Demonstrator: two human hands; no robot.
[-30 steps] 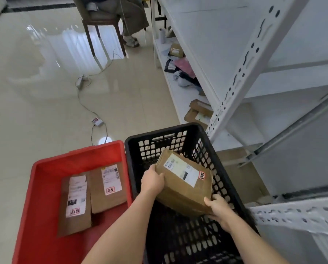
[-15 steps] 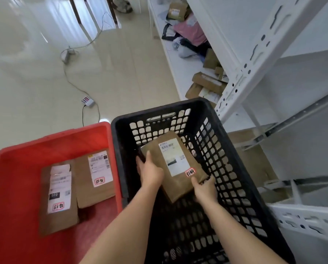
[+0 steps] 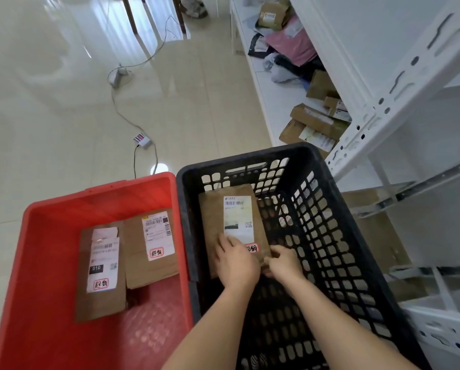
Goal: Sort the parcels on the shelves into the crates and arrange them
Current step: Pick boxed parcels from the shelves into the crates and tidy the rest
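On the right stood white shelves [image 3: 378, 110], loose parcels piled on a low far shelf. Near them sat a black crate [image 3: 338, 209], and touching its left side a red crate [image 3: 36, 263] holding two flat brown parcels. A brown parcel [image 3: 212, 217] lay flat in the black crate's far left corner. The left hand [image 3: 235, 263] rested on its near end, fingers spread flat; the right hand [image 3: 283, 263] pinched its near right corner.

floor: glossy tile | cable [image 3: 127, 113] to white power strip [image 3: 142, 139] | chair legs [image 3: 132, 14], possibly wooden
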